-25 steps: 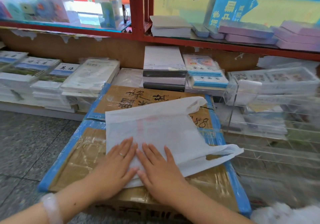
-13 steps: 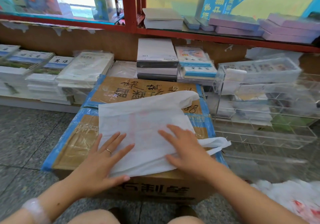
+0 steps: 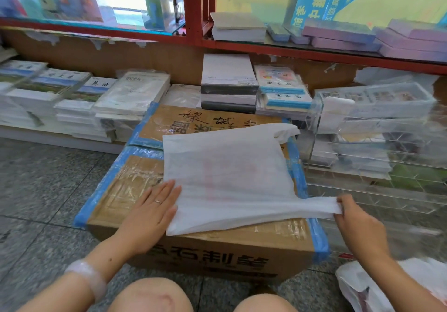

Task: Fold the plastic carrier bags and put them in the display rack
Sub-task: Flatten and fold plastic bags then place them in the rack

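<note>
Your right hand has left the middle of the white carrier bag and now pinches its near handle, pulled out taut past the right edge of the cardboard box, while your left hand stays flat and relaxed, pressing the bag's left edge onto the box top. The bag lies spread on the box, smoothed but not yet folded, so you look ready to begin the first fold; the clear display rack stands just right of the box.

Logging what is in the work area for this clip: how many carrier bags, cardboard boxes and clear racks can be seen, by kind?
White carrier bag flat on the box, handle in the right hand, left hand pressing it: 1
More bags on the floor, heaped, not countable: at least 1
Taped cardboard boxes: 2
Clear acrylic rack: 1
Total: at least 5
</note>
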Motion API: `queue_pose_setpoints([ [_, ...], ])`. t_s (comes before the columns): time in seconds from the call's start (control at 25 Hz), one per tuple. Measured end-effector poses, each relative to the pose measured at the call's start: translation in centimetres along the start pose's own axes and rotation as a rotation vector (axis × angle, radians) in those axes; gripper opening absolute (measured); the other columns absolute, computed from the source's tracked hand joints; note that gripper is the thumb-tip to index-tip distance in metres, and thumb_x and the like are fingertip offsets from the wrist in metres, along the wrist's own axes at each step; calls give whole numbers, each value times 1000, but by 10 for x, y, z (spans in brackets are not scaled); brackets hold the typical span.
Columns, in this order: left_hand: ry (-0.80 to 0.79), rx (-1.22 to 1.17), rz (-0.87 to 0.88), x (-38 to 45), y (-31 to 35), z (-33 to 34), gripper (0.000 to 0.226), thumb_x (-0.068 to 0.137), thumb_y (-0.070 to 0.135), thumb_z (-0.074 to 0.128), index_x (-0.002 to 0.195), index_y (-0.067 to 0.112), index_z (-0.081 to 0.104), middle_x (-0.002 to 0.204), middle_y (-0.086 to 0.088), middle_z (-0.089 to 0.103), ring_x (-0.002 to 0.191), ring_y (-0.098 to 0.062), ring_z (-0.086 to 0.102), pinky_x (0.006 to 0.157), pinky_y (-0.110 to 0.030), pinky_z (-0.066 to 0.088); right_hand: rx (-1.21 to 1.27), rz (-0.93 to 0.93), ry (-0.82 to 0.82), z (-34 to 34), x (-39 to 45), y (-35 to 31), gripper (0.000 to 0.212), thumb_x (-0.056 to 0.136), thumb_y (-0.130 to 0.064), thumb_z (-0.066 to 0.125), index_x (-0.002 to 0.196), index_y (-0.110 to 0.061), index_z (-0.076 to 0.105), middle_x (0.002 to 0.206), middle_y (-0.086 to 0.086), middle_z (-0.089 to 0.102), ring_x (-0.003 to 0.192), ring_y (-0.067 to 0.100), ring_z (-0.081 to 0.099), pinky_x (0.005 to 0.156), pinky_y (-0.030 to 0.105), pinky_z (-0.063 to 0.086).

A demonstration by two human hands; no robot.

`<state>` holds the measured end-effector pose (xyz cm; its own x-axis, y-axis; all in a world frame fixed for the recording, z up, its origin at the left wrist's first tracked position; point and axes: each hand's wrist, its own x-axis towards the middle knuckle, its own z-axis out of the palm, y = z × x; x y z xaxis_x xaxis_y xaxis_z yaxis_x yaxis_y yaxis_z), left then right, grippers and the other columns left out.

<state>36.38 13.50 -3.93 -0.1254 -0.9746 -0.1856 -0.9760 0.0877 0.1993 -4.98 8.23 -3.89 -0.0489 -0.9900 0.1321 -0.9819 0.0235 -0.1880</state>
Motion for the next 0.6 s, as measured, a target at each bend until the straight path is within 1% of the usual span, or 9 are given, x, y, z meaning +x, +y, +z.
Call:
queue_pose_setpoints([
  [0.08,16,5,-9,-1,0,1,104,42,76,-44,136,35,-22,144,13,-29,131,0,-30,106,-21,-24,6,76,-281,9,-7,16,38,93,-38,48,125,-19,47,93,8,66,78,27,63,63,34,46],
  [0.16,-23,-20,-23,-1,-1,0,106,39,85,-34,134,37,-24,142,15,-31,130,0,-30,109,-30,-20,163,-26,-506,2,-12,21,51,92,-39,49,139,-33,30,106,-2,60,86,13,61,74,27,49],
  [0.2,-46,-14,-19,1,0,-1,109,37,90,-29,133,37,-27,140,15,-33,130,0,-30,110,-34,-20,239,-66,-507,-1,-12,22,59,92,-26,56,141,-35,24,120,-3,54,99,13,58,85,26,47],
  [0.28,-82,18,-20,2,-2,-5,118,32,96,-20,132,35,-29,139,15,-35,129,1,-29,110,-42,-19,351,-94,-282,-10,-7,13,66,85,-2,59,142,-25,31,134,1,43,122,20,46,100,31,35],
  [0.32,-102,30,-14,3,-2,-8,122,29,98,-17,132,34,-29,140,15,-34,129,1,-29,110,-45,-18,376,-107,-161,-17,-1,3,62,85,1,57,140,-20,38,133,-1,42,125,20,41,102,33,31],
  [0.4,-151,66,-13,4,-7,-14,132,25,101,-8,136,30,-27,141,15,-33,130,2,-26,111,-48,-15,354,-172,-170,-25,11,-12,51,91,-9,54,139,-19,41,131,-7,41,129,16,36,108,39,28],
  [0.48,-147,89,-72,4,-30,-20,133,32,98,6,142,28,-21,144,14,-29,134,0,-20,112,-49,-12,381,-133,-389,-24,17,-19,40,95,-21,52,135,-22,47,127,-7,49,123,17,44,105,39,36],
  [0.52,-110,85,-115,2,-45,-24,127,38,93,8,144,27,-18,145,14,-27,137,-1,-17,112,-49,-10,453,-88,-469,-23,17,-21,31,94,-22,55,124,-22,54,117,-6,56,110,17,53,98,38,43],
  [0.6,24,56,-149,-4,-76,-26,117,47,87,13,144,25,-10,147,15,-18,139,-3,-10,112,-51,-7,557,-56,-398,-24,14,-25,10,89,-15,61,96,-22,60,91,-1,63,88,20,60,81,36,50],
])
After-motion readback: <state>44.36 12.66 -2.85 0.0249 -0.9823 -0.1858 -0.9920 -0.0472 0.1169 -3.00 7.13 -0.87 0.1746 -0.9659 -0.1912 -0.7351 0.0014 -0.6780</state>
